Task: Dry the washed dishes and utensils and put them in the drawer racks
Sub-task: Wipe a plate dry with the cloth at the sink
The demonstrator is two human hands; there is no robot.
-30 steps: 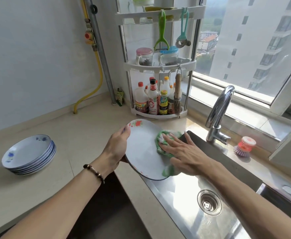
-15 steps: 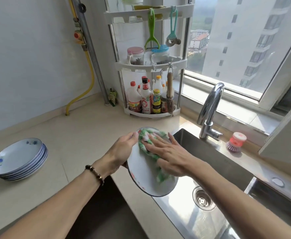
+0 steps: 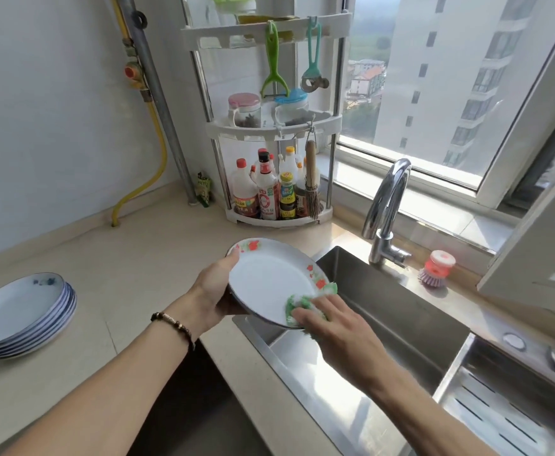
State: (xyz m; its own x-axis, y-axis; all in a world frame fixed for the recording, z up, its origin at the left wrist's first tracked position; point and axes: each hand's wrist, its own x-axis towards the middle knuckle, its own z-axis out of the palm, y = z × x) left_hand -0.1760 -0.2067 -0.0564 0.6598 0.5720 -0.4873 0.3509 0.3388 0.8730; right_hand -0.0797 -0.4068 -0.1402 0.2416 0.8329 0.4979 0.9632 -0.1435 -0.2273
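Tabletop (image 3: 111,268): pale stone surface, running from the near left to the far corner.

Sink (image 3: 384,311): steel basin on the right, faucet (image 3: 386,209) at its far edge, red and purple brush (image 3: 435,269) on the ledge just right of the faucet.

Shelf rack (image 3: 269,126): white, in the far corner, bottles (image 3: 266,192) on the lowest tier, two jars above, green and teal tools hanging from the top rail.

Stack of plates (image 3: 23,314): blue-patterned, on the tabletop at the near left, well apart from both hands.

Plate (image 3: 269,281): white with red flowers on the rim, held tilted in the air over the near left edge of the sink, face turned toward the camera.

Left hand (image 3: 217,291): forearm reaching in from the near left, beaded bracelet at the wrist; thumb on the plate's left rim, fingers curled behind it and hidden, clamped on the plate.

Right hand (image 3: 332,324): forearm coming from the near right, fingers fairly straight and lying close together, pressing down on the cloth at the plate's near right rim.

Cloth (image 3: 302,302): green and white, between the right fingers and the plate face, one corner showing past the rim.
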